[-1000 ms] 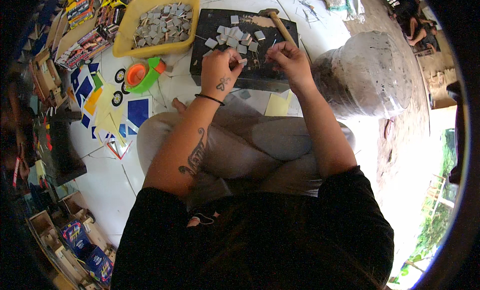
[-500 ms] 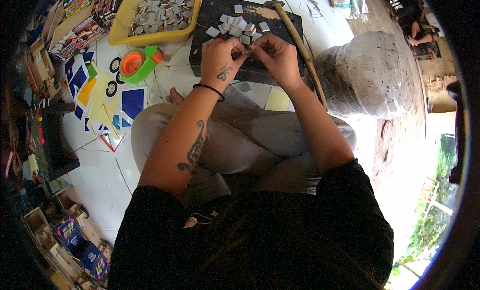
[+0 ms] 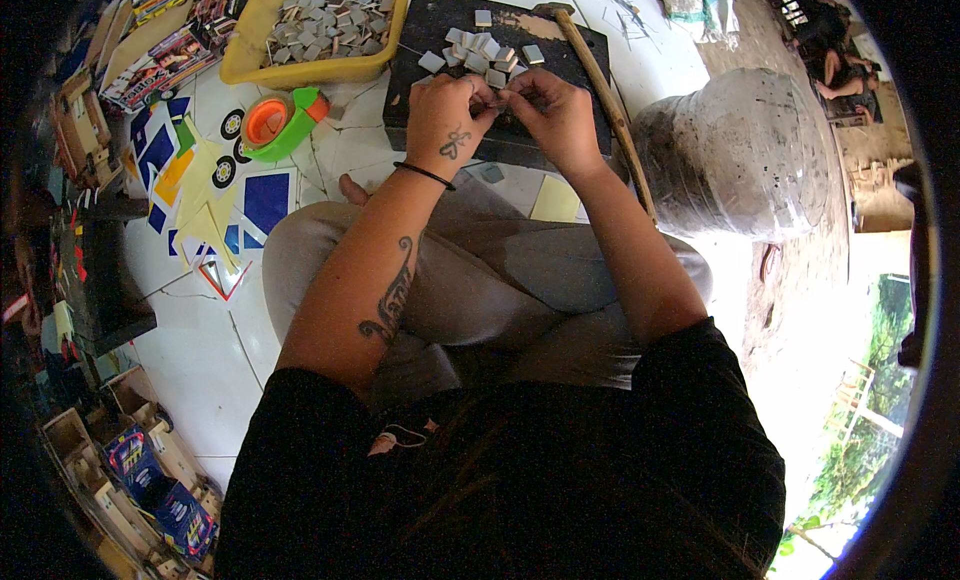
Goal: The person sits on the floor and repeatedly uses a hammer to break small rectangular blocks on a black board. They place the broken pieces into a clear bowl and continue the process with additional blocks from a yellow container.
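Over the near edge of a black board or block, my left hand and right hand meet fingertip to fingertip. Both are closed in a pinch. Whatever sits between the fingers is too small and too covered to make out. Just beyond my fingertips lies a loose heap of small square tiles, grey on the face with pale wooden-looking edges. A few single tiles rest apart from it. A hammer with a long wooden handle leans along the block's right side, its head at the far end.
A yellow tub full of similar tiles stands at the far left. Nearer are tape rolls in a green holder, black toy wheels and blue and yellow sticker sheets. A large plastic-wrapped bundle bulges at the right.
The view has shifted slightly. My hands stay pinched together in nearly the same place over the block, with small finger movements; the tiles look unmoved.
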The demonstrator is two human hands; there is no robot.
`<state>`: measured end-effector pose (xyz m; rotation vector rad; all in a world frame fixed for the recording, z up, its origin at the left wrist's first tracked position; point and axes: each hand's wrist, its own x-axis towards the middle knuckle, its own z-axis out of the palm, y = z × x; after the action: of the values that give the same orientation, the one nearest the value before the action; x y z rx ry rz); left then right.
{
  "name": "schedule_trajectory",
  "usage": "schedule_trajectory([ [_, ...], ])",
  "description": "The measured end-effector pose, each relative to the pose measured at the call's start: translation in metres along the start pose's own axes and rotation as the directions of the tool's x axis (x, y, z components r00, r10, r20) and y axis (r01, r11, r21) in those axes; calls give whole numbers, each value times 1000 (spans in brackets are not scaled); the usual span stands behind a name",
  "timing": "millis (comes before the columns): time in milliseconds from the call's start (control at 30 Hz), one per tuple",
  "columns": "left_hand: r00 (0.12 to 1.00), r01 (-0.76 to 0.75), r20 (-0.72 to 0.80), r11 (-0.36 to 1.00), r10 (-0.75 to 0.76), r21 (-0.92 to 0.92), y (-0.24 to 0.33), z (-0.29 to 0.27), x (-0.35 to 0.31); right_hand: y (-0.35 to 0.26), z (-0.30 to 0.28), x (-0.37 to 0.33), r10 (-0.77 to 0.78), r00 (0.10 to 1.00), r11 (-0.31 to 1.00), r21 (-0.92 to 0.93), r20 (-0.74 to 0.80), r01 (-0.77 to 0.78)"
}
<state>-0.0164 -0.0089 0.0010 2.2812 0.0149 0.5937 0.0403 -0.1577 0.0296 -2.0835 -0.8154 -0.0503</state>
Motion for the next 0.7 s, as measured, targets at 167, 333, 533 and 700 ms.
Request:
schedule_trajectory([
  [167, 1000, 0, -1, 999, 0, -51, 6, -2, 2, -5, 2, 3, -33, 999, 997, -69, -38, 31],
  [333, 998, -18, -53, 997, 14, -72, 12, 1, 1, -10, -16, 5, -175, 982, 959, -241, -76, 152],
  [533, 998, -15, -59, 982, 4, -188, 8, 6, 0, 39, -87, -23, 465, 883, 611, -743, 60, -271],
  [700, 999, 51, 7, 966, -51, -254, 5, 7, -2, 48, -92, -34, 319, 948, 880, -372, 3, -295],
])
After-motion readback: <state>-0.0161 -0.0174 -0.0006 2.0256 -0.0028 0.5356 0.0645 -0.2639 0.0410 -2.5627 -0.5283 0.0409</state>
